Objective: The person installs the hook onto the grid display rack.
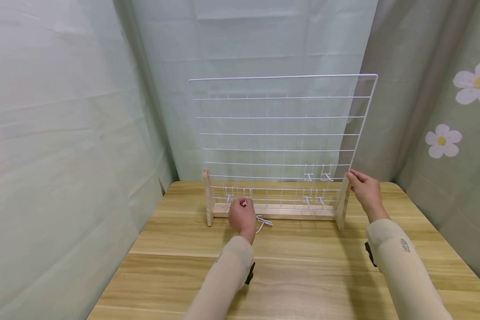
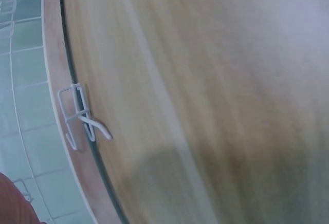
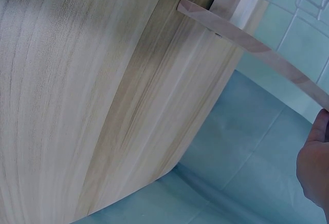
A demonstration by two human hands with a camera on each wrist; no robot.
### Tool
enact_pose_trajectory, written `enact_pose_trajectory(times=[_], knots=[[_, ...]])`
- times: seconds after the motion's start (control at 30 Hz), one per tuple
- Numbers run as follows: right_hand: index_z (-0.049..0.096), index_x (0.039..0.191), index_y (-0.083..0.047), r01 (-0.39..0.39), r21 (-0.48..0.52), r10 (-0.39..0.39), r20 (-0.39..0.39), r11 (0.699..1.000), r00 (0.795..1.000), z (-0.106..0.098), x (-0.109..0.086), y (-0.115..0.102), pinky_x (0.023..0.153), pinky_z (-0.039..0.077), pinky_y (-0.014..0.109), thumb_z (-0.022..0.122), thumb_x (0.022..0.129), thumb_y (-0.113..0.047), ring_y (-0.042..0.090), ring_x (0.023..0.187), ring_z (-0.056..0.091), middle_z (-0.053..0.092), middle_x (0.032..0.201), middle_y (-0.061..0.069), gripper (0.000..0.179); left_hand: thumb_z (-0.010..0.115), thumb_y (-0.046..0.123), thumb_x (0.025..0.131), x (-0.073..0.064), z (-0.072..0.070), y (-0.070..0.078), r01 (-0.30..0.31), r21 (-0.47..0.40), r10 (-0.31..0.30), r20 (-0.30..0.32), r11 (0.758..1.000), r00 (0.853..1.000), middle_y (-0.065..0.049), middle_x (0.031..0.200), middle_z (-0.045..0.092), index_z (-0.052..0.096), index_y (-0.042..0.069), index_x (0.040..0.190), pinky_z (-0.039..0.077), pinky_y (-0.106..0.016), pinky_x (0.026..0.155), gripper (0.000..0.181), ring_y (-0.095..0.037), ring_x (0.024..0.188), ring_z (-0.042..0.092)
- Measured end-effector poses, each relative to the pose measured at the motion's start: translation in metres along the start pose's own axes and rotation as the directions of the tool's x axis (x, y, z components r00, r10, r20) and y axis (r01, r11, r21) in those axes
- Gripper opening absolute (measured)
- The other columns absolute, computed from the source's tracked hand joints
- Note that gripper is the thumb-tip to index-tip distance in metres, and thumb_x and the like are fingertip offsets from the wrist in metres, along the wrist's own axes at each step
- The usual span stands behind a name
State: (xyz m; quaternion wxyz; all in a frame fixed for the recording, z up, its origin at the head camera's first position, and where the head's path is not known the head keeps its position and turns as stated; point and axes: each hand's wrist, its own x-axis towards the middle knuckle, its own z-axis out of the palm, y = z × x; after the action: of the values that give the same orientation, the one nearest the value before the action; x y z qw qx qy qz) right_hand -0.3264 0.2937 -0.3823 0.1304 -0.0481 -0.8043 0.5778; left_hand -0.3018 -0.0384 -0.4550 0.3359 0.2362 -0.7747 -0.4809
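Observation:
A white wire grid panel (image 1: 285, 134) stands upright in a wooden stand (image 1: 304, 214). At its lower left, my left hand (image 1: 242, 217) has its fingers curled round a white wire hook (image 1: 248, 192) against the grid wires; the hand covers most of this hook. My right hand (image 1: 366, 192) pinches the grid's right edge at the top of the stand's right upright (image 1: 342, 204). Another white hook (image 1: 265, 222) lies loose in front of the stand's base; the left wrist view shows this loose hook (image 2: 82, 112) close up. The left hand (image 2: 15, 203) is only partly visible there.
Several white hooks hang on the grid, including an upper-right hook (image 1: 326, 174), a lower-right hook (image 1: 307, 198) and a left hook (image 1: 229, 196). The wooden table (image 1: 296, 275) extends toward me. Pale curtains (image 1: 84, 133) surround its back and sides.

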Motion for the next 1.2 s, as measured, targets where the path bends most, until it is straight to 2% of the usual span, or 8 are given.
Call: enact_pose_trajectory(times=[0.13,0.27,0.73,0.97,1.2], knots=[[0.05,0.144,-0.003,-0.008,0.013,0.008,0.009,1.0,1.0,-0.001,-0.001,0.0,0.104,0.042,0.043,0.052,0.102,-0.043,0.027,0.128,0.05,0.047,0.147,0.017,0.059,0.066,0.02,0.085,0.003,0.002,0.003,0.013,0.008,-0.013,-0.017,1.0,1.0,-0.006,0.079,0.068,0.071,0.01,0.082,0.048,-0.047,0.065,0.012,-0.031,0.076,0.065],[0.048,0.146,-0.004,-0.02,0.026,0.02,0.018,0.999,1.0,-0.001,0.0,-0.001,0.105,0.041,0.045,0.052,0.101,-0.044,0.033,0.133,0.045,0.045,0.149,0.017,0.06,0.065,0.021,0.087,0.008,0.005,0.004,0.015,0.026,-0.014,-0.027,1.0,1.0,-0.007,0.078,0.068,0.071,0.009,0.082,0.048,-0.049,0.064,0.014,-0.034,0.075,0.065],[0.049,0.146,-0.004,-0.018,0.025,0.017,0.022,1.0,1.0,0.0,0.001,0.002,0.105,0.041,0.044,0.052,0.101,-0.045,0.033,0.133,0.046,0.046,0.148,0.017,0.061,0.069,0.019,0.085,0.01,0.008,0.009,0.013,0.039,-0.011,-0.037,0.999,0.999,-0.008,0.077,0.069,0.072,0.008,0.083,0.048,-0.051,0.065,0.011,-0.035,0.074,0.065],[0.049,0.145,-0.004,-0.009,0.021,0.009,0.014,1.0,1.0,0.001,0.001,0.002,0.104,0.042,0.043,0.052,0.101,-0.044,0.033,0.132,0.046,0.047,0.148,0.017,0.06,0.068,0.019,0.084,0.01,0.009,0.005,0.007,0.053,-0.005,-0.029,0.999,1.0,-0.008,0.077,0.069,0.071,0.008,0.083,0.048,-0.05,0.064,0.011,-0.035,0.074,0.065],[0.05,0.144,-0.003,0.001,0.02,-0.001,0.0,1.0,1.0,0.001,0.002,0.003,0.103,0.043,0.043,0.052,0.102,-0.042,0.031,0.131,0.048,0.048,0.146,0.017,0.058,0.07,0.02,0.086,0.007,0.009,-0.001,0.002,0.058,-0.003,0.017,0.998,1.0,-0.007,0.076,0.066,0.07,0.008,0.084,0.047,-0.049,0.067,0.013,-0.033,0.073,0.063]])
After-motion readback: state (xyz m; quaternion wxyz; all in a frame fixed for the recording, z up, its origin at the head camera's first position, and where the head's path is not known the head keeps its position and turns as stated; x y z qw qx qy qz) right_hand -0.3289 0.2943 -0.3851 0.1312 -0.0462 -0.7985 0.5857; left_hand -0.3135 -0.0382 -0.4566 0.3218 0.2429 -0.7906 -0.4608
